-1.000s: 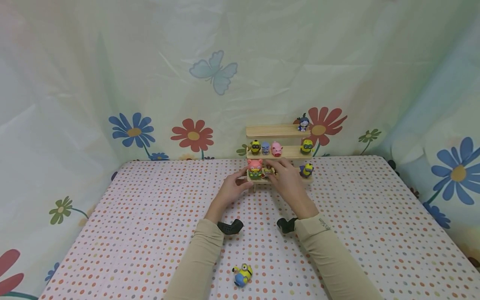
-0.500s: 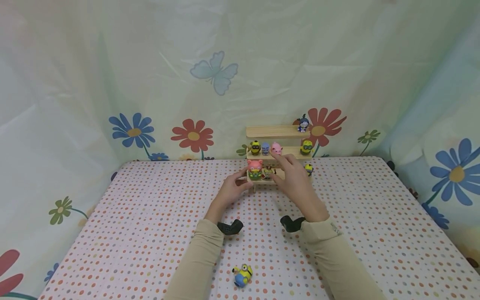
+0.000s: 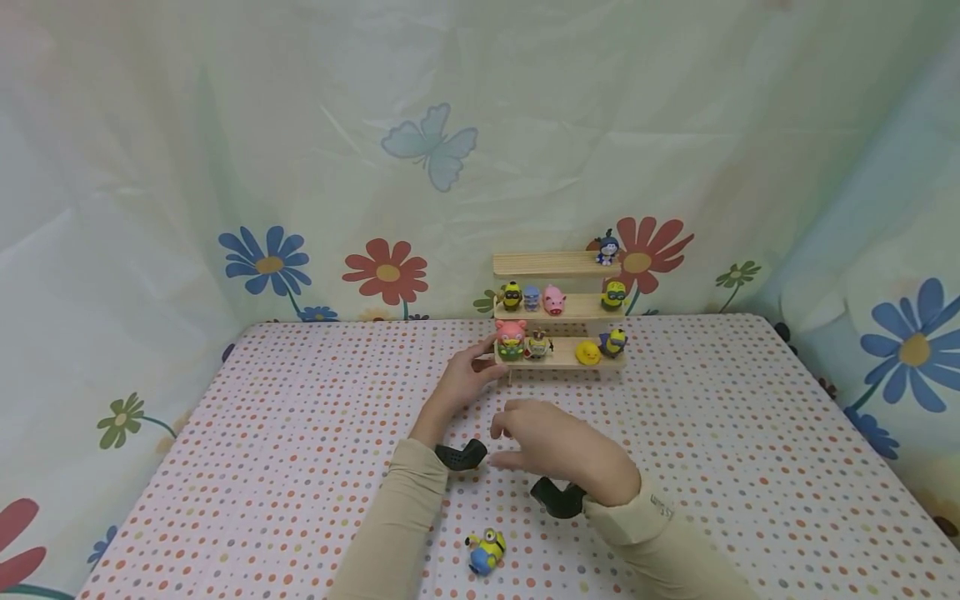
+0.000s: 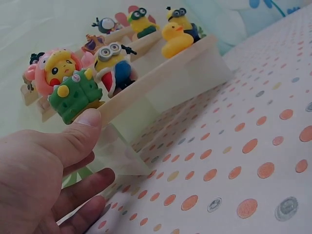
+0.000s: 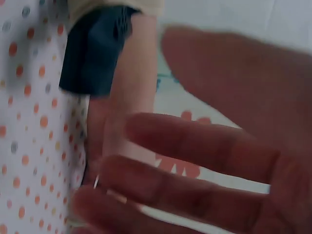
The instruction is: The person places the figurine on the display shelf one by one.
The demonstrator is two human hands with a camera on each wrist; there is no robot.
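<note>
A three-tier wooden display shelf stands at the back of the table. My left hand holds the left end of its lowest tier, thumb on the front corner. Right above that thumb sits a Pikachu figure in a pink hood, beside a crowned minion figure. A yellow rubber duck and a caped minion figure share the tier's right end. Nothing is in my right hand, which hovers over the table with loosely bent fingers. Nearer me, a blue-and-yellow minion figure lies on the tablecloth.
On the middle tier are a dark-goggled minion, a small blue figure, a pink pig and a green-masked minion. One dark blue figure stands on the top tier. A flowered curtain hangs behind the dotted tablecloth.
My right hand has left the shelf beside the crowned minion and come back toward me over the table, uncovering the duck. The left hand stays at the shelf's left end.
</note>
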